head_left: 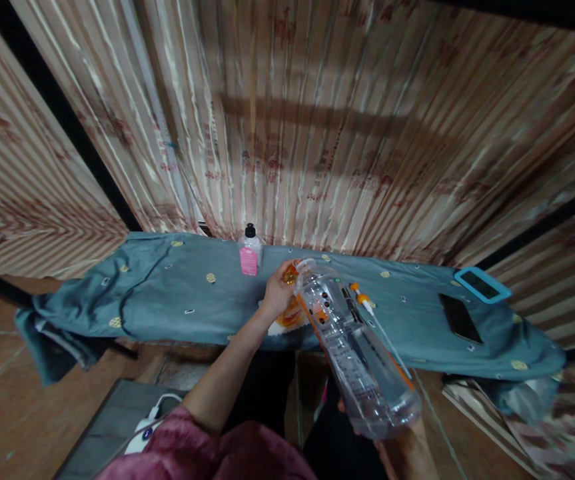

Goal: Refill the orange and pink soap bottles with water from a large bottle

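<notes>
A large clear plastic bottle (354, 353) with an orange-edged label is tilted across the front of the table, its open neck pointing up and left. My right hand (402, 447) grips it from below near its base, mostly hidden behind it. At the neck, the fingers of my left hand (278, 291) are closed around a small orange see-through piece (291, 274) whose kind I cannot make out. Behind the bottle lies a pump head (362, 297), orange and white, with a long thin tube. Under my left wrist is something orange on a white scalloped sheet (292, 321), partly covered.
A clear bottle with pink label and black cap (250, 252) stands at the table's back. On the right lie a dark phone (460, 318) and a blue-framed device (483, 285). A teal cloth (167, 293) covers the table; pleated curtains surround it. A white charger (140, 437) with cable sits lower left.
</notes>
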The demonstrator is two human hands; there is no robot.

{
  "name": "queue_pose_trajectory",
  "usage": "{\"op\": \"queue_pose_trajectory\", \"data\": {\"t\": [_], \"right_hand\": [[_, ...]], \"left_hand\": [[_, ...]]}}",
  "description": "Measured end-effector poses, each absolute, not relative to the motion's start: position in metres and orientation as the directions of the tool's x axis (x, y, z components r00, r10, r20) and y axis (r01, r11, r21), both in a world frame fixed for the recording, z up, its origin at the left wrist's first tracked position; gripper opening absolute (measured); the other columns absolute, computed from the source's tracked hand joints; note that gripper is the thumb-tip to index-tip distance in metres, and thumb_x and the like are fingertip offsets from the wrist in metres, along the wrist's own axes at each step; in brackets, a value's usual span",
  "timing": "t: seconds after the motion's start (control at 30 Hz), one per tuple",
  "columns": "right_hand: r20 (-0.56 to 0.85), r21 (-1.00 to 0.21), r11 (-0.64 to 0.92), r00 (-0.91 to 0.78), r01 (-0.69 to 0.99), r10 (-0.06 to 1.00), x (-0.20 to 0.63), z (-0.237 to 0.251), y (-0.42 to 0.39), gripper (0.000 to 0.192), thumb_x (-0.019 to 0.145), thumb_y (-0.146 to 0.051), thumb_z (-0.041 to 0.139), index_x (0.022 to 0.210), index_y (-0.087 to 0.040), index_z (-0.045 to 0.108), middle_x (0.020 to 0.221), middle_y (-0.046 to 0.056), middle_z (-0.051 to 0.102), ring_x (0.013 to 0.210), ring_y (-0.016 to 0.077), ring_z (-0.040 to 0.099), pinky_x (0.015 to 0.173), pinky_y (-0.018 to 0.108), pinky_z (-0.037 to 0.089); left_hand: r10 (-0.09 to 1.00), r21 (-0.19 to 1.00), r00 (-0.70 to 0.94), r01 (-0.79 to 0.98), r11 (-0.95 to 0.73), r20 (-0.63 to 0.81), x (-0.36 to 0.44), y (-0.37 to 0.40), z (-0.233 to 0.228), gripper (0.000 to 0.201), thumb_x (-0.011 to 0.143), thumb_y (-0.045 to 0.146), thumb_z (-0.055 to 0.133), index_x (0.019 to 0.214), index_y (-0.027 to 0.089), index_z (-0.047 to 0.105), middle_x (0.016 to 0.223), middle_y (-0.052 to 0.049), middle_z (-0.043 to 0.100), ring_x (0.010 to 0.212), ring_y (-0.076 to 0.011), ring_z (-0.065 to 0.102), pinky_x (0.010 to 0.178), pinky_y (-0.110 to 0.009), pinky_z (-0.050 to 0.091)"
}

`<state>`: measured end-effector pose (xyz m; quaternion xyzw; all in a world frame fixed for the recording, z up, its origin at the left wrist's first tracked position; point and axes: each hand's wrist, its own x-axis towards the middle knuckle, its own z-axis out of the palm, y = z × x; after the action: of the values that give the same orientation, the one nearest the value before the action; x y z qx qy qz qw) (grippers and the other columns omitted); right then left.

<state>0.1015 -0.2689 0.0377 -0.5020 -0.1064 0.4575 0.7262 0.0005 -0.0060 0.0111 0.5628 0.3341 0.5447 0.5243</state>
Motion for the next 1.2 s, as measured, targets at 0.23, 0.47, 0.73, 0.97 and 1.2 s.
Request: {"op": "queue_pose_trajectory", "data": {"t": [0.23,0.47,0.73,0.97,1.2], "right_hand": [[-0.243,-0.857,0.081,0.537,-0.509,0.807,0.110,0.026,-0.269,0.088,0.048,-0.064,0.093,0.124,-0.032,0.064,0.095,0.004,0.083,0.076,0.0289,0.079,0.073,0.039,0.061],[-0.188,-0.882,0.080,0.503,-0.465,0.844,0.124,0.002,-0.275,0.083,0.051,-0.073,0.086,0.117,-0.026,0.068,0.089,0.010,0.081,0.080,0.0339,0.077,0.072,0.045,0.061],[-0.226,-0.849,0.101,0.529,-0.519,0.818,0.112,0.025,-0.264,0.086,0.052,-0.050,0.095,0.127,-0.032,0.058,0.087,-0.001,0.080,0.069,0.0255,0.076,0.069,0.038,0.060],[-0.225,-0.850,0.102,0.531,-0.517,0.817,0.105,0.033,-0.264,0.093,0.048,-0.057,0.095,0.128,-0.031,0.057,0.082,-0.001,0.079,0.071,0.0274,0.076,0.068,0.040,0.059],[-0.227,-0.853,0.088,0.519,-0.514,0.824,0.107,0.031,-0.265,0.093,0.051,-0.054,0.094,0.133,-0.033,0.055,0.082,-0.001,0.080,0.077,0.0306,0.077,0.070,0.043,0.060]], "left_hand": [[0.937,0.952,0.208,-0.181,-0.247,0.282,0.001,-0.005,0.011,0.042,0.071,0.036,0.083,0.107,0.018,0.070,0.101,-0.005,0.078,0.093,-0.0221,0.072,0.089,-0.032,0.055],[0.913,0.934,0.238,-0.224,-0.279,0.330,0.001,0.000,0.003,0.043,0.072,0.037,0.083,0.108,0.018,0.069,0.102,-0.005,0.078,0.097,-0.0233,0.072,0.091,-0.031,0.055],[0.918,0.947,0.252,-0.178,-0.266,0.305,0.000,0.005,0.004,0.040,0.075,0.035,0.080,0.111,0.020,0.069,0.104,-0.004,0.078,0.099,-0.0222,0.072,0.092,-0.030,0.055],[0.909,0.946,0.270,-0.147,-0.288,0.318,-0.002,0.003,0.009,0.039,0.076,0.036,0.078,0.110,0.018,0.069,0.103,-0.004,0.078,0.098,-0.0223,0.072,0.090,-0.029,0.055],[0.887,0.934,0.294,-0.123,-0.335,0.357,-0.004,0.005,0.010,0.038,0.078,0.038,0.077,0.110,0.018,0.070,0.103,-0.005,0.078,0.096,-0.0215,0.072,0.088,-0.029,0.055]]}}
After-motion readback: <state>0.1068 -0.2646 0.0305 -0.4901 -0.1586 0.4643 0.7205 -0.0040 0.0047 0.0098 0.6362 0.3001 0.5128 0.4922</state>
